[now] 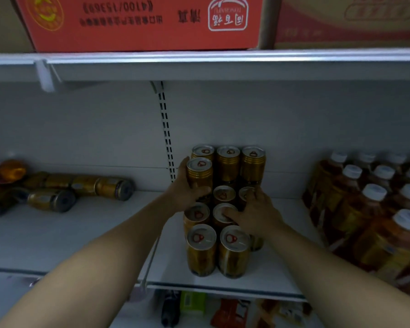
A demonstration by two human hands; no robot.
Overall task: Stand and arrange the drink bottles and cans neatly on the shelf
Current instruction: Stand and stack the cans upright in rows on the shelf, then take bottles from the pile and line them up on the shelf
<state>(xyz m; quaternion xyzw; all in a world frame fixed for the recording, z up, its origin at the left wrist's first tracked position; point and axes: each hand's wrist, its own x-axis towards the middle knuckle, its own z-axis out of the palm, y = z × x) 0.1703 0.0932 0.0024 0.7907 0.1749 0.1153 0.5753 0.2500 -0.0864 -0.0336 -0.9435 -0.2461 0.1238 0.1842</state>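
Several gold cans stand upright in a block on the white shelf point(277, 268), some stacked in a second layer at the back. My left hand point(184, 190) grips one raised gold can point(199, 172) at the block's left side, held upright above the lower cans. Spread over the tops of the lower cans point(223, 213) in the middle of the block lies my right hand point(253, 214). Two front cans point(219, 249) stand near the shelf's edge. More gold cans point(81, 188) lie on their sides at the left.
Amber drink bottles with white caps point(374, 209) fill the right end of the shelf. A toppled bottle point(7, 171) lies far left. A red carton point(140, 22) sits on the shelf above. Packaged goods point(192, 304) show on the shelf below.
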